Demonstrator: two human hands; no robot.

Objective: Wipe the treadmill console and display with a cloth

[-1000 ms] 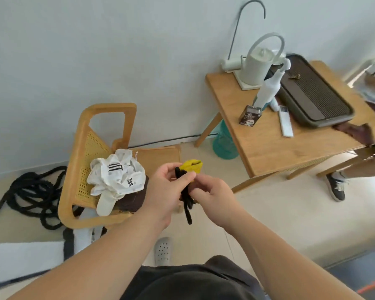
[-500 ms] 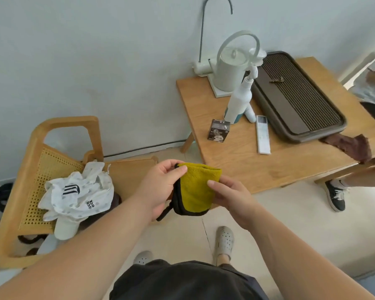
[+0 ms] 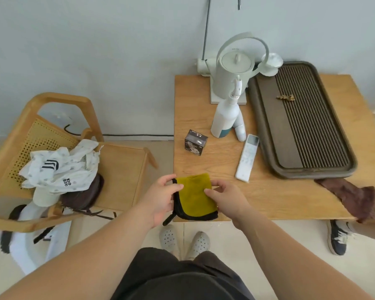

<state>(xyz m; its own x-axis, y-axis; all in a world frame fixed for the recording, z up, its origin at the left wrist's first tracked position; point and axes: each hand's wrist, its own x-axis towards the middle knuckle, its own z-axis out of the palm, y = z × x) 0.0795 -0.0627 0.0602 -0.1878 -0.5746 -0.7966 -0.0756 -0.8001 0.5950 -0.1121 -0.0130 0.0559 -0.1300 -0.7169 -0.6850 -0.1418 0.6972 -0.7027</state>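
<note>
Left hand pinched the left edge of the cloth, thumb on top, fingers curled under; right hand gripped its right edge w/ thumb and fingertips. Cloth was yellow w/ black trim, folded, held flat just above the near edge of the wooden table, a black loop hanging from its lower left corner. Beyond it on the table: small dark box, shut, contents not visible; white spray bottle upright, another small white item leaning against its right side; white remote lying flat just beside the tray. Tray was dark, ribbed, holding only a small brownish scrap near its far end. Behind the bottle, white kettle, lid on, sat on a pale base by the wall. Brown rag draped over the table's near right edge. Left of the table, wooden chair held a white printed garment atop a dark brown bag. Below, light clogs on the floor; a dark sneaker at right.
</note>
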